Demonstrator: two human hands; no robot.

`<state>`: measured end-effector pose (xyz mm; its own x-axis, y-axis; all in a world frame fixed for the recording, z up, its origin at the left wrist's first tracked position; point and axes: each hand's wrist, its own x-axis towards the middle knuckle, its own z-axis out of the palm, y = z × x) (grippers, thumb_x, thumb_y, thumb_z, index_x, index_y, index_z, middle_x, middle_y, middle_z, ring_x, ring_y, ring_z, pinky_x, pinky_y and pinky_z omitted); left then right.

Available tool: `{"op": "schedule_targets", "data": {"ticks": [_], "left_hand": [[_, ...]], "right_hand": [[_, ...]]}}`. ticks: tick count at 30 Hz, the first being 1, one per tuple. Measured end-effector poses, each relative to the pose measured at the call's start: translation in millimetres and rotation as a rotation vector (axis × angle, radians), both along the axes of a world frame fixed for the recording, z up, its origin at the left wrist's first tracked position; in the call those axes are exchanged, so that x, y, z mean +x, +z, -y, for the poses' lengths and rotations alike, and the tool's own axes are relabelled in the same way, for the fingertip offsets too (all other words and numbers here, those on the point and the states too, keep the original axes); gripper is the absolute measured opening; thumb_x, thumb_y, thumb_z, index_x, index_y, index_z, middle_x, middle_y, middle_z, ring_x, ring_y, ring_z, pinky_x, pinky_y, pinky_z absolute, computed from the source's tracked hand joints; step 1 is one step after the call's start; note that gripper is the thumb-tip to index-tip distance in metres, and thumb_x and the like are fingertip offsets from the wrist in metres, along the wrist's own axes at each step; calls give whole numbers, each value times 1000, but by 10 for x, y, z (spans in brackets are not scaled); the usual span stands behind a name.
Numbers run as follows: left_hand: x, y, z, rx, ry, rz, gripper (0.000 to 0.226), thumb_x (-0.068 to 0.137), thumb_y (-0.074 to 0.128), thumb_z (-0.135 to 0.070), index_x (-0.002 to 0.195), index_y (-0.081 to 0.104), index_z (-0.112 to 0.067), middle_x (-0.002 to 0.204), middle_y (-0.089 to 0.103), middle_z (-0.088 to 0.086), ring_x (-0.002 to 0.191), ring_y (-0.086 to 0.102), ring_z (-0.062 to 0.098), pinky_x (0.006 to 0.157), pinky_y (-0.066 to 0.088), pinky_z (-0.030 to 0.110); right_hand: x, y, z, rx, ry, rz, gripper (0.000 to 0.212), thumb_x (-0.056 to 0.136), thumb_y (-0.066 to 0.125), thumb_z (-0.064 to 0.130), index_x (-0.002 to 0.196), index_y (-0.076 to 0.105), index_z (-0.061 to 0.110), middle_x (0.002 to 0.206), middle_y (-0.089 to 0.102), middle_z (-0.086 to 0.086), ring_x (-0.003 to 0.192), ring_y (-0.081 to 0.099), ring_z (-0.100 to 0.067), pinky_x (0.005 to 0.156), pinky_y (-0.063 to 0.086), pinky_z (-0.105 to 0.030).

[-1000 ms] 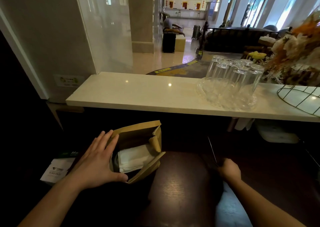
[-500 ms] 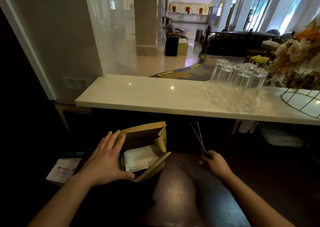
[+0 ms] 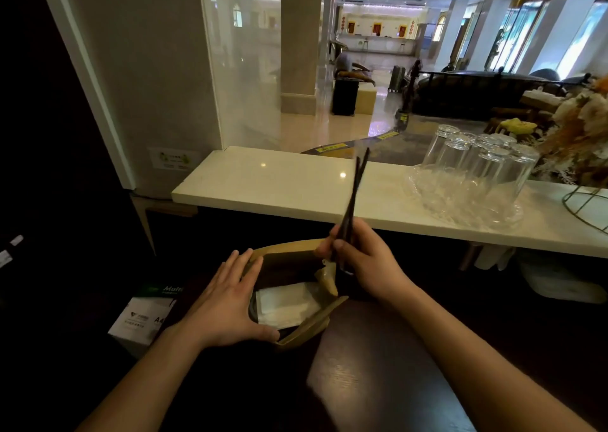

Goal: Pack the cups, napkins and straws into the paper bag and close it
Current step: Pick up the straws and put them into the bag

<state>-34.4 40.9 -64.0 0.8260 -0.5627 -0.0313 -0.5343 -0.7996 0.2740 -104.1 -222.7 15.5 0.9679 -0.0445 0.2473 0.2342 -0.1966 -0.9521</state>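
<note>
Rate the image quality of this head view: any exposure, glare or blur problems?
Head view: the lobby is bright while the dark desk is underexposed; a lamp glints on the white counter; the straws in the right hand are motion-blurred; wide-angle bending at the edges.

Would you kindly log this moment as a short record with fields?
left hand: open, braced against the paper bag's left side
right hand: gripping two dark straws over the bag's mouth
bag: open, upright on the dark table
inside bag: white napkins
cups: not visible in bag
counter: upturned glasses on clear tray
</note>
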Motion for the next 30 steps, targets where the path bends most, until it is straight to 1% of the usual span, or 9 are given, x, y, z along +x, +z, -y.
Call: {"op": "schedule_targets", "data": {"ticks": [3,5,7,9,12,17,22,24,30], "left_hand": [[5,13,11,0,6,-3,146,41,51,-102,152,-17,-34,155,-34,-17,132,-44,1,114,-8,34],[10,16,13,0,10,-12,147,41,51,-101,153,-16,-33,157,-31,-15,135,-41,4,114,-9,34],[16,17,16,-3,17,-21,147,41,52,-101,153,-16,-33,158,-31,-15,136,-39,5,114,-9,34],[24,20,3,1,27,-28,147,41,53,-101,153,-16,-34,158,-30,-15,137,-39,5,114,-10,34],[24,6,-24,0,33,-26,147,41,51,-101,153,-16,-34,158,-31,-15,135,-40,5,113,-13,33],[-1,7,-33,-32,21,-43,146,43,54,-99,152,-16,-33,156,-32,-16,133,-43,3,114,-11,34],[-3,31,-3,-93,37,-64,146,43,57,-98,152,-17,-34,157,-31,-18,139,-36,5,117,-3,37],[-5,27,10,-101,37,-72,146,44,57,-97,152,-18,-34,156,-31,-18,139,-35,5,117,-2,38],[0,30,-5,-108,54,-79,145,45,60,-96,150,-21,-38,157,-30,-16,140,-33,7,115,-4,37]], "right_hand": [[188,-33,-280,-10,50,-9,22,97,44,-6,118,47,-2,95,67,-27,95,68,-36,83,55,-40],[294,-138,-407,-10,66,-57,15,97,45,-4,112,48,-4,92,68,-22,98,69,-33,84,56,-37],[374,-272,-460,-65,88,-99,13,98,48,2,108,50,-6,95,71,-14,98,70,-23,85,56,-30],[434,-380,-471,-193,118,-132,17,99,51,11,108,55,-2,99,73,-8,97,69,-13,87,54,-26],[469,-462,-427,-340,166,-191,18,98,53,19,110,63,10,104,73,-3,100,67,-8,91,52,-26],[439,-507,-312,-721,195,-273,11,94,59,24,100,67,20,98,69,-1,92,65,-16,87,54,-37],[431,-585,-229,-1247,214,-323,25,89,60,10,113,65,12,109,68,-9,101,64,-27,88,54,-43],[452,-615,-236,-1344,204,-336,28,91,59,11,118,64,12,112,68,-9,104,64,-27,89,54,-41],[484,-694,-232,-1457,138,-348,24,93,55,9,115,65,11,110,68,-9,104,65,-27,90,55,-37]]}}
